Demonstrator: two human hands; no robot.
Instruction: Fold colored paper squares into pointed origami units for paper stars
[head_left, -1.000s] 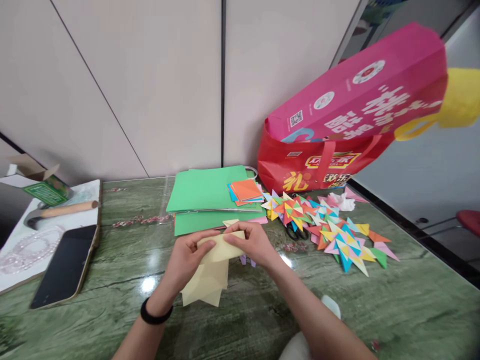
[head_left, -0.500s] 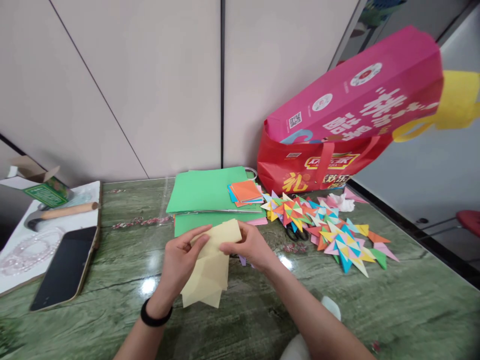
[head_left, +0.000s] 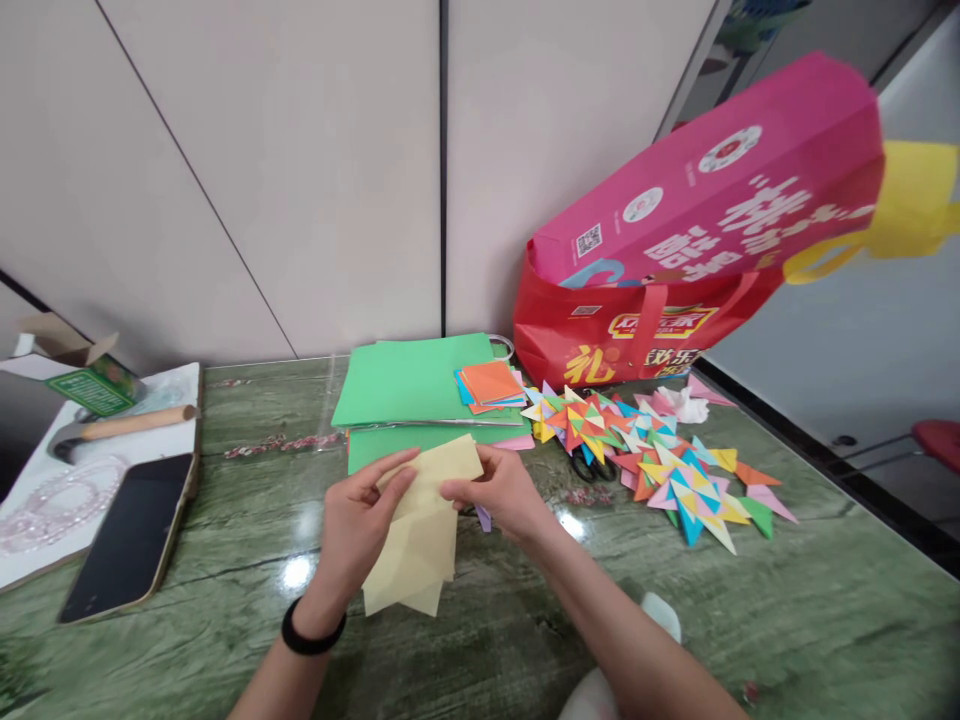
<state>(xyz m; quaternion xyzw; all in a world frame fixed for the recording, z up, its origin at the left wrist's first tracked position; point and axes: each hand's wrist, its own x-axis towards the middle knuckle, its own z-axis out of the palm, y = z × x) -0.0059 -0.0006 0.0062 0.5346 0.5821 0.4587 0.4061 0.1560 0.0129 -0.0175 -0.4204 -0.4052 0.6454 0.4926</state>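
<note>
A pale yellow paper [head_left: 442, 470] is held up between both hands, above the table. My left hand [head_left: 367, 510] pinches its left end between thumb and fingers. At the right end, my right hand [head_left: 504, 492] grips it the same way. Below it, several pale yellow sheets [head_left: 412, 560] lie overlapping at different angles on the green marbled table [head_left: 247, 520]. Green paper sheets [head_left: 412, 380] are stacked just behind the hands, with small squares topped by an orange one [head_left: 491, 383] at their right corner.
Colourful folded paper pieces [head_left: 694, 490] and black scissors [head_left: 592, 467] lie at the right, before a red bag [head_left: 585, 325] and a pink bag [head_left: 720, 190]. At the left are a phone [head_left: 131, 535], a wooden-handled tool [head_left: 139, 422], beads [head_left: 60, 500] and an open box [head_left: 94, 385].
My left hand has shifted very slightly to the left. The pale yellow paper stays in both hands, almost unmoved.
</note>
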